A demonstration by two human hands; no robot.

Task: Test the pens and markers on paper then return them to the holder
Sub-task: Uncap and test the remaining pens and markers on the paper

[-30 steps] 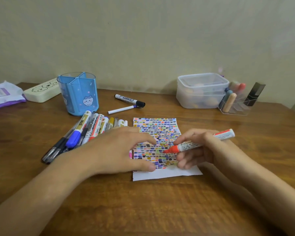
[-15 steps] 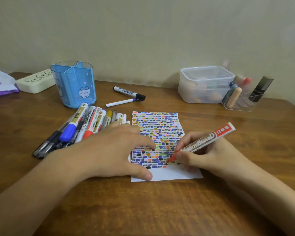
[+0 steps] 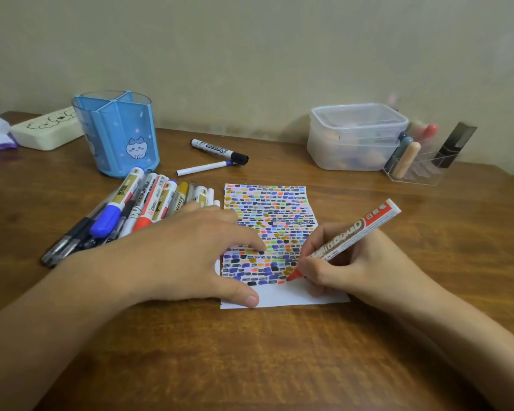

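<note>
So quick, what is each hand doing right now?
Left hand: open, fingers pressing flat on the paper.
Right hand: closed around the red whiteboard marker, tip on the paper.

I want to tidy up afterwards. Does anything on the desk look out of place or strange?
Nothing is spilled or broken. The blue holder looks empty while its pens lie in a loose pile beside it. Two more markers lie apart behind the paper, whose left edge looks slightly curled by the left hand.
</note>
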